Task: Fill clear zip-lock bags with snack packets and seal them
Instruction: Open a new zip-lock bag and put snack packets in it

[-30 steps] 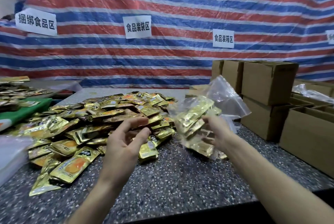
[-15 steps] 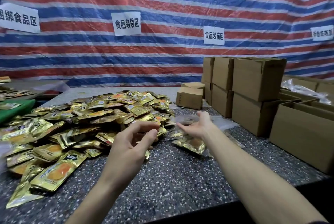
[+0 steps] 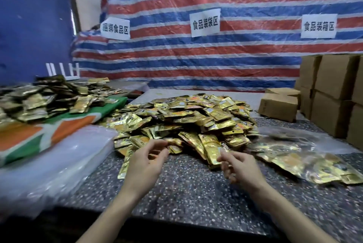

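Observation:
A big heap of gold snack packets (image 3: 186, 123) lies in the middle of the speckled table (image 3: 188, 189). A clear zip-lock bag filled with packets (image 3: 306, 161) lies flat to the right of the heap, with no hand on it. My left hand (image 3: 144, 166) hovers at the heap's near edge, fingers loosely curled and holding nothing. My right hand (image 3: 238, 167) is beside it, fingertips at a packet on the heap's front edge; I see no grip on it.
A stack of empty clear bags (image 3: 59, 162) lies at the near left, next to a green and orange cloth (image 3: 29, 136) bearing another packet pile (image 3: 39, 99). Cardboard boxes (image 3: 332, 93) stand at the right. A striped tarp with paper signs hangs behind.
My right hand has laid the filled bag on the table at the right, let go, and come back to the heap. The view has swung left. My left hand stays at the heap's edge.

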Available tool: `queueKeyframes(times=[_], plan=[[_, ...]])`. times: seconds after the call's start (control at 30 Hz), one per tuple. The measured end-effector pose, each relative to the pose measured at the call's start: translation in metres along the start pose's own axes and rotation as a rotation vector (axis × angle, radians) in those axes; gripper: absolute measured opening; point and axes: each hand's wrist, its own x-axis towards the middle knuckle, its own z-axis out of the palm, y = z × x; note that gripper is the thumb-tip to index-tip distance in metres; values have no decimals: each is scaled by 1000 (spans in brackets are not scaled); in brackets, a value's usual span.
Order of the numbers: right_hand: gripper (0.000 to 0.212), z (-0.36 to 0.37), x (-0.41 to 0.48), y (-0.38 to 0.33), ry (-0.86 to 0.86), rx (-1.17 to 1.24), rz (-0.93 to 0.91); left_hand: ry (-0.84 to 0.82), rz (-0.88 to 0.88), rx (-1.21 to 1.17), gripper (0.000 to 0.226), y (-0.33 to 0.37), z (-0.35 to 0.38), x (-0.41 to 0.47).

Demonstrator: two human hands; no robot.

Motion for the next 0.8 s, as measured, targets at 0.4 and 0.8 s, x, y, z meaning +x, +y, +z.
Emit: queueKeyframes(times=[0.4,0.8], plan=[[29,0,0,28,31,-97,-186,338,-257,1092,35,-91,-101,32],[29,-4,3,31,10,-33,-189,241,-501,1182,34,-105,-139,43]])
